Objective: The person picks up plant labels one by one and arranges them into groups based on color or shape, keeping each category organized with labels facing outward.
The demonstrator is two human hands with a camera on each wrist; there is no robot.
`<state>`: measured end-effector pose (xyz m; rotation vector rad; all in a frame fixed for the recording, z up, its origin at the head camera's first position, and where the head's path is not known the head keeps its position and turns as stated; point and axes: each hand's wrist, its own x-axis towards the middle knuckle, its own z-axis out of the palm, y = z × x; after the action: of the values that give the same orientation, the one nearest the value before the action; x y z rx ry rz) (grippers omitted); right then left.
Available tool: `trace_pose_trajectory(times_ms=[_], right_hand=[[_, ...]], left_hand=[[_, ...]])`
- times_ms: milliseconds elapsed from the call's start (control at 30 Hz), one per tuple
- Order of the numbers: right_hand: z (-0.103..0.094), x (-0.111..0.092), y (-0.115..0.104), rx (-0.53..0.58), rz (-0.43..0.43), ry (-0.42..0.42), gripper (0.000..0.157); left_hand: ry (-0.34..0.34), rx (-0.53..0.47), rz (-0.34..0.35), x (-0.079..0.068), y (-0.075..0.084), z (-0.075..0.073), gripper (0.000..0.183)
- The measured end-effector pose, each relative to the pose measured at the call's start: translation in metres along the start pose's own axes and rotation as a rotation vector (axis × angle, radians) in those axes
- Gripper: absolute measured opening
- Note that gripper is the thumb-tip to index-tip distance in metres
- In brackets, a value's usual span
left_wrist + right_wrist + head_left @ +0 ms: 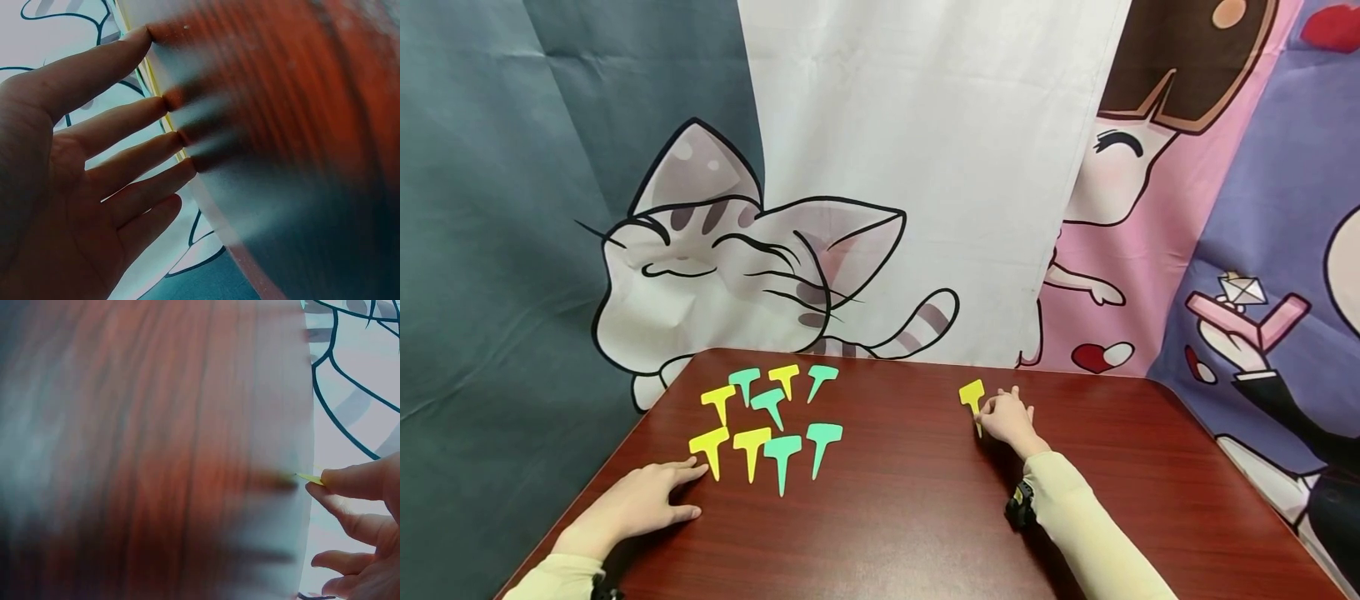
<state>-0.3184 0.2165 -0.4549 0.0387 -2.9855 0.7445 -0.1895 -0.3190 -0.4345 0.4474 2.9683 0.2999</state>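
My right hand (1011,422) pinches a yellow T-shaped plant label (972,392) between thumb and forefinger at the right of the table; its wide head points away from me. In the right wrist view, the yellow label (310,479) shows edge-on between the fingertips, its point close to the tabletop. At the left, my left hand (642,502) rests its fingertips on the table, fingers extended and spread, holding nothing. Just beyond those fingers lies another yellow label (711,446). Several more yellow labels (752,443) and teal labels (783,454) lie flat around it.
The dark red wooden table (880,517) has rounded far corners. Close behind its far edge hangs a cloth backdrop (940,167) printed with a cartoon cat and figures. A black wrist device (1020,505) sits at my right cuff.
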Motion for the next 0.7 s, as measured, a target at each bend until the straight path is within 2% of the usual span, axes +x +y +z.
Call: trace_pose_trajectory(times_ms=[700], right_hand=[[-0.020,-0.008,0.037,0.000,0.050,-0.023,0.022]], left_hand=[[-0.003,-0.010,-0.006,0.000,-0.001,0.001,0.067]])
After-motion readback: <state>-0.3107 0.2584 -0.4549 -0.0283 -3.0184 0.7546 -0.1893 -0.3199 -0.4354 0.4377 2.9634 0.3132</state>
